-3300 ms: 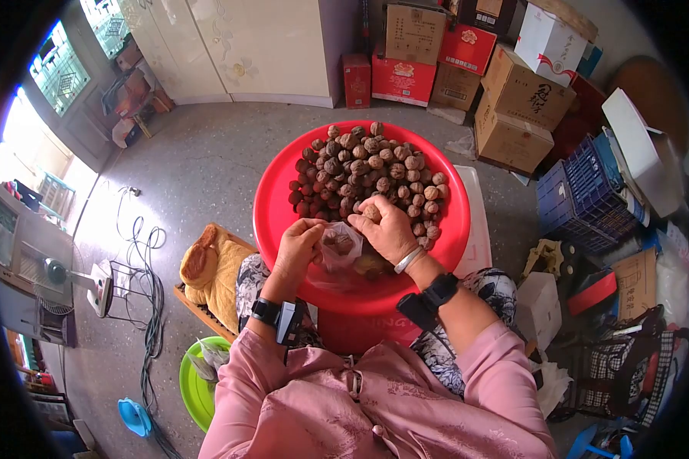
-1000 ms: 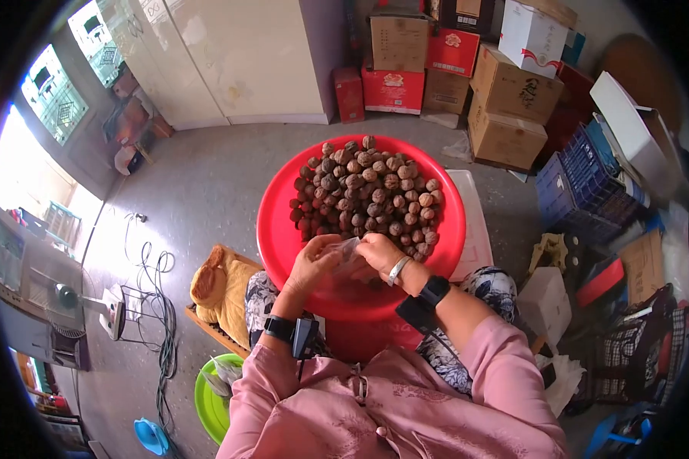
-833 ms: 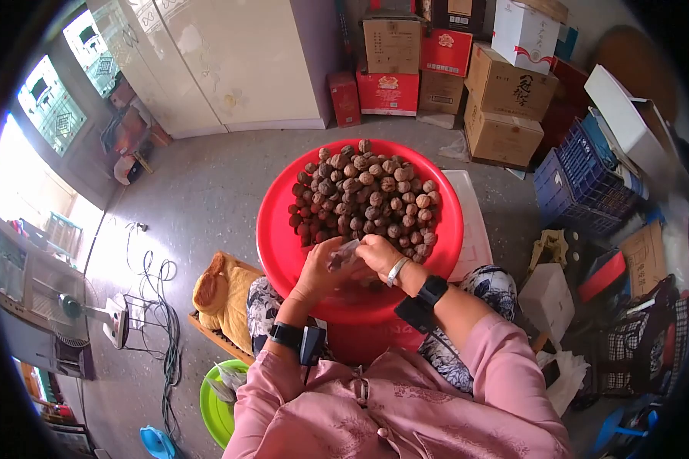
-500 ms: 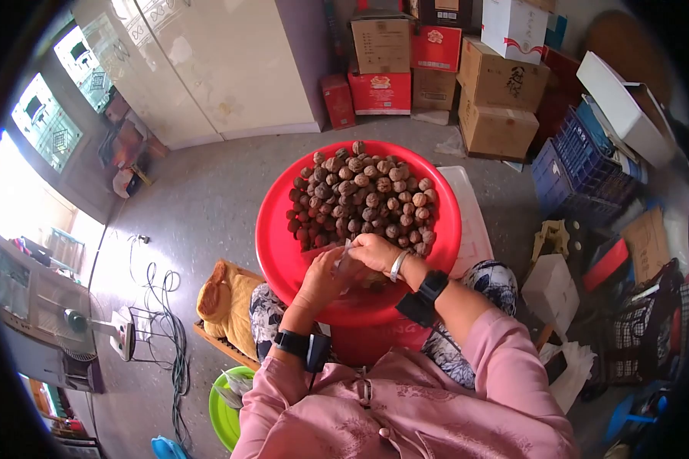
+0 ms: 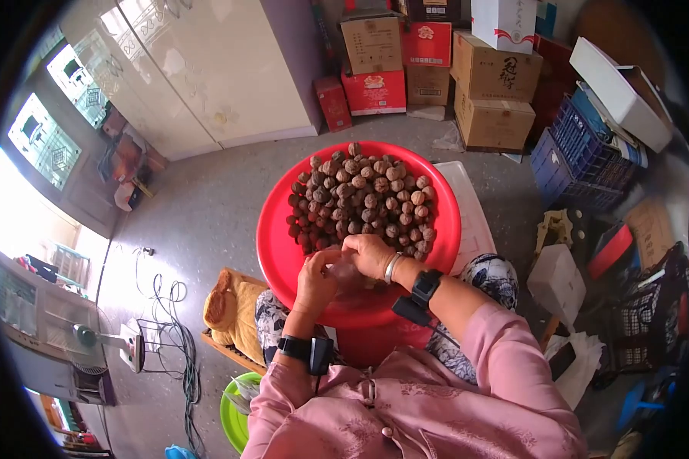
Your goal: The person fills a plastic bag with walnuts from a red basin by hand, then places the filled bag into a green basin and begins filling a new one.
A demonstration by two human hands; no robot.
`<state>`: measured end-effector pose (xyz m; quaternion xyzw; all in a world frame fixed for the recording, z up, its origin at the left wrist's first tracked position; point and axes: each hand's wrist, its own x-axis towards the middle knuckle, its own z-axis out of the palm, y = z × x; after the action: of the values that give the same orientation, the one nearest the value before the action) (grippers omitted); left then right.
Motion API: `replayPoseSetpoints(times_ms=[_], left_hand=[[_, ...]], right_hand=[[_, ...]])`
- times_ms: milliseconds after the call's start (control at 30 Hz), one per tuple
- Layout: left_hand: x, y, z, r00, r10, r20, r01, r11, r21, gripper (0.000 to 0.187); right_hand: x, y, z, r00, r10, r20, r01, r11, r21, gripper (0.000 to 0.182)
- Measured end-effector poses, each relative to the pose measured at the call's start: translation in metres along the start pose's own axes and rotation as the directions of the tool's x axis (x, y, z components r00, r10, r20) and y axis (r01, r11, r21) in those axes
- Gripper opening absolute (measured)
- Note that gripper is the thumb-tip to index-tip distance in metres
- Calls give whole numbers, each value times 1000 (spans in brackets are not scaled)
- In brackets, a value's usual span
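A wide red basin (image 5: 277, 264) in front of me holds a heap of walnuts (image 5: 367, 191). Over its near side, my left hand (image 5: 315, 281) and my right hand (image 5: 370, 256) are close together. Between them hangs a clear plastic bag (image 5: 349, 278), its upper edge gripped by the fingers of both hands. The fingers of each hand are closed. Whatever lies inside the bag is hard to make out. A silver bracelet (image 5: 393, 268) is on my right wrist, and each forearm wears a black strapped device.
To the left, a yellow cushion (image 5: 241, 310) lies on a wooden seat, with a green basin (image 5: 233, 413) holding plastic bags below. Loose cables (image 5: 187, 359) and a fan (image 5: 122, 344) are farther left. Cardboard boxes (image 5: 497, 69) and blue crates (image 5: 582, 164) stand behind.
The view has shifted slightly. My hands have moved a little at the bag's top, and the bag between them now hangs more spread out.
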<state>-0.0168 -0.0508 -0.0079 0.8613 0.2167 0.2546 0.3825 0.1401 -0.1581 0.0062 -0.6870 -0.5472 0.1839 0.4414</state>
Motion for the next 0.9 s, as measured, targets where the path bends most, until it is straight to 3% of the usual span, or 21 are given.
replayPoseSetpoints(times_ms=[33, 133, 200, 333, 367, 400, 533, 733, 800, 900], left_hand=[[2, 14, -6, 1000, 2, 1, -2, 1000, 2, 36], [2, 35, -17, 998, -58, -11, 57, 996, -63, 31], [1, 28, -17, 995, -26, -99, 22, 999, -41, 28], [-1, 25, -15, 994, -2, -108, 6, 999, 35, 26], [-1, 13, -11, 996, 1, -88, 5, 998, 68, 24], [1, 15, -11, 998, 3, -69, 4, 995, 101, 23], [-2, 23, -12, 994, -107, -22, 108, 994, 28, 21], [-3, 20, -12, 992, 66, -103, -49, 986, 157, 12], [-4, 25, -13, 964, 204, -170, -125, 913, 388, 7], [-4, 25, -12, 974, 161, -160, -89, 921, 380, 5]], right_hand=[[-1, -7, -1, 995, 91, 36, -94, 992, 90, 11], [-1, -5, 5, 997, 56, -49, -47, 986, 160, 10], [0, -5, 1, 994, 97, -44, -86, 973, 215, 10], [1, -14, -15, 985, 147, -94, -118, 959, 257, 8], [0, -17, -21, 954, 298, 36, -292, 894, 340, 8], [0, -14, -20, 953, 299, 35, -293, 894, 340, 8], [0, -2, -18, 987, 132, -88, -110, 969, 220, 10], [-2, -9, -26, 991, -26, -130, 39, 994, 102, 9], [-3, -13, -28, 993, -44, -112, 53, 995, 83, 9], [-5, -19, -30, 997, -29, -77, 35, 997, 71, 8]])
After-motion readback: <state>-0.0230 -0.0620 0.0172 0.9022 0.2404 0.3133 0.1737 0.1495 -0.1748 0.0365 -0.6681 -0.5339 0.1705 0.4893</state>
